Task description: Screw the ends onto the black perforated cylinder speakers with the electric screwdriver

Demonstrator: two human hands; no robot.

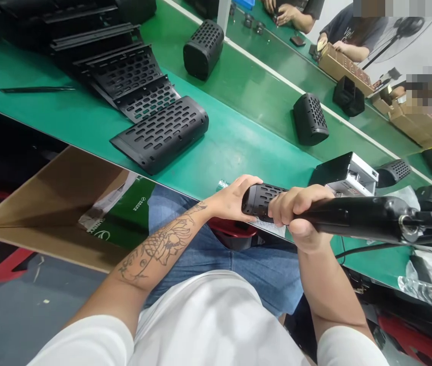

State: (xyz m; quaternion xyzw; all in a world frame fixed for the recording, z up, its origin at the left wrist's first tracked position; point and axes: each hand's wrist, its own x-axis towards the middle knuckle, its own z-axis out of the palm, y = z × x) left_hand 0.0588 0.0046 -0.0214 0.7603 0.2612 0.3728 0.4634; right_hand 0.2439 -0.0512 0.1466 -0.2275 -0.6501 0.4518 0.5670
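Observation:
My left hand (233, 199) is closed around the near end of a black perforated speaker housing (258, 197) at the table's front edge. In my right hand (303, 211) is a black electric screwdriver (357, 216), its body pointing off to the right and a metal ring at its rear end. Its tip is hidden behind my right fingers, which sit right against the housing, so contact cannot be made out. A larger slotted black shell (166, 129) lies on the green table (235, 147) to the left, beside stacked slotted panels (124, 71).
Beyond the table, black speaker housings (203, 49) stand on a green conveyor belt (261, 91). A black-and-silver box-shaped device (347, 175) is behind the screwdriver. An open cardboard box (40, 203) stands below left. People work across the belt near a brown carton (343, 66).

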